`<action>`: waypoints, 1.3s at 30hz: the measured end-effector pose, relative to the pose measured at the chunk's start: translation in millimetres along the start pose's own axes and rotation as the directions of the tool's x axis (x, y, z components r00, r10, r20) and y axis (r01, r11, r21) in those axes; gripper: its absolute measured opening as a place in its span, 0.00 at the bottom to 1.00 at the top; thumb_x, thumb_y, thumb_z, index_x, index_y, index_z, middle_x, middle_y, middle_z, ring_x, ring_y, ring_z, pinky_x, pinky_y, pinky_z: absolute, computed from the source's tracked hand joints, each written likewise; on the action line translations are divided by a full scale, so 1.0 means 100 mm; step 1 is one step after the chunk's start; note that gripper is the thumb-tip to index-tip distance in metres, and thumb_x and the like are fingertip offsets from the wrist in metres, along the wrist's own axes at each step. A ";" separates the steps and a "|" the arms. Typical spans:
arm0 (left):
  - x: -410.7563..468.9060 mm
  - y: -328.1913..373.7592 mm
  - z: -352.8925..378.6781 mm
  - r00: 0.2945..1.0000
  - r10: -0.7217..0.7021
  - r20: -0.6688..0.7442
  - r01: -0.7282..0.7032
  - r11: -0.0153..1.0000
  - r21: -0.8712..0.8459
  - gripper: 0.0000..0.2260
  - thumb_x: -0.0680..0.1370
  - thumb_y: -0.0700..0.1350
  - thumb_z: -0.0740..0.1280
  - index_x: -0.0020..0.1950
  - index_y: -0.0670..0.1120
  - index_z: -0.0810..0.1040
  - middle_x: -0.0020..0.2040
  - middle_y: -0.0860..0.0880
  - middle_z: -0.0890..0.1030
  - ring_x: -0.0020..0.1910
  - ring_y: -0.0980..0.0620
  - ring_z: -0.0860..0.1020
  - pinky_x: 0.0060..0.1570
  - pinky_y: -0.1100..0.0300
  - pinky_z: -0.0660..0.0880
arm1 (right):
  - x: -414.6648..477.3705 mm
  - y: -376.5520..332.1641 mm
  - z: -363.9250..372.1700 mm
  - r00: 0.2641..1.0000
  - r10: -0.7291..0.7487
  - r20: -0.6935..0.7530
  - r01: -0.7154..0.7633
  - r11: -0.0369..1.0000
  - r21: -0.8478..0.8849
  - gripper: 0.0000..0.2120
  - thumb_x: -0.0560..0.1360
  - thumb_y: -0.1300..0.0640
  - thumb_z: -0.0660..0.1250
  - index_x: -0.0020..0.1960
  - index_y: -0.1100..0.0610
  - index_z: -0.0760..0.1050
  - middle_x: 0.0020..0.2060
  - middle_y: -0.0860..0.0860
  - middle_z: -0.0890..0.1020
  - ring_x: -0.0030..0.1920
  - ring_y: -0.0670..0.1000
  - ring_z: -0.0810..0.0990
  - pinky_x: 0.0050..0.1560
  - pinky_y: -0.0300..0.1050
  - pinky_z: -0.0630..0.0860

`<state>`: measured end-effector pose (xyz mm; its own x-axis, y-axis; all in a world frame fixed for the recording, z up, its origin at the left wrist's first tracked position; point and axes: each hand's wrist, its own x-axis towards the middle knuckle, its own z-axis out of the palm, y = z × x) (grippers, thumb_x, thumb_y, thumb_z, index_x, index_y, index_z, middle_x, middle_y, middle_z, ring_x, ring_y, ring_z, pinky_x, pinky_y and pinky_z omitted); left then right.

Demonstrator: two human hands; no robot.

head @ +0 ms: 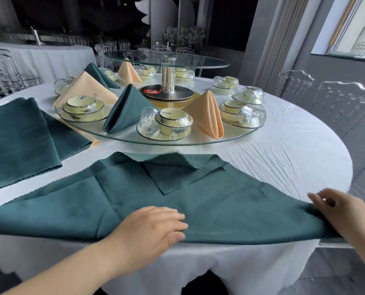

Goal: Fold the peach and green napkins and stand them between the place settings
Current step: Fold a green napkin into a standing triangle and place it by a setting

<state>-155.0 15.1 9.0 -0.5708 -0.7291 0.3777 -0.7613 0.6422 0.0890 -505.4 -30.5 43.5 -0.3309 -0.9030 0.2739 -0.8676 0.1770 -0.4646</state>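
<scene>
Two hands are set on the green napkin [209, 201], spread with its long axis left to right along the near edge of the table [284, 150]. Its middle is pressed by the flat left hand [154, 226]; its right tip seems pinched in the blurred right hand [339, 211].

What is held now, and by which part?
The right hand grips the green napkin by its right corner; the left hand only presses flat near its front edge.

Two hands [151, 226] [343, 216], two standing green napkins [127, 109] [100, 76], two glass turntables [122, 136] [203, 61].
</scene>
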 end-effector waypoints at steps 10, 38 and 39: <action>0.43 -0.52 -0.17 0.900 -0.277 0.337 0.290 0.957 0.012 0.21 0.78 0.53 0.61 0.71 0.56 0.62 0.71 0.60 0.62 0.70 0.60 0.61 0.66 0.67 0.56 | -0.07 -0.66 0.33 0.835 -0.484 0.262 0.474 0.874 0.105 0.07 0.71 0.57 0.70 0.49 0.54 0.79 0.42 0.45 0.76 0.49 0.49 0.72 0.47 0.34 0.60; 1.77 -1.41 -0.53 0.702 -0.668 -0.248 0.572 0.736 -0.362 0.17 0.74 0.57 0.66 0.30 0.51 0.66 0.30 0.52 0.71 0.38 0.46 0.72 0.37 0.58 0.64 | 0.90 -2.21 1.03 0.832 -0.504 0.233 0.397 0.833 0.386 0.19 0.76 0.54 0.62 0.30 0.54 0.60 0.27 0.48 0.64 0.30 0.50 0.63 0.30 0.43 0.58; 1.80 -1.46 -0.52 0.696 -0.685 -0.215 0.581 0.713 -0.393 0.15 0.73 0.57 0.66 0.33 0.50 0.69 0.34 0.51 0.74 0.43 0.45 0.75 0.41 0.57 0.68 | 0.96 -2.23 1.04 0.831 -0.487 0.269 0.379 0.850 0.366 0.19 0.77 0.54 0.61 0.29 0.53 0.60 0.27 0.48 0.65 0.30 0.49 0.63 0.30 0.41 0.59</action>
<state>-131.1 -197.4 111.6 0.1906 -0.8965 0.4000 -0.7533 0.1277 0.6451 -305.0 -197.3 86.0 0.2475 -0.9419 0.2270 -0.7270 -0.3354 -0.5992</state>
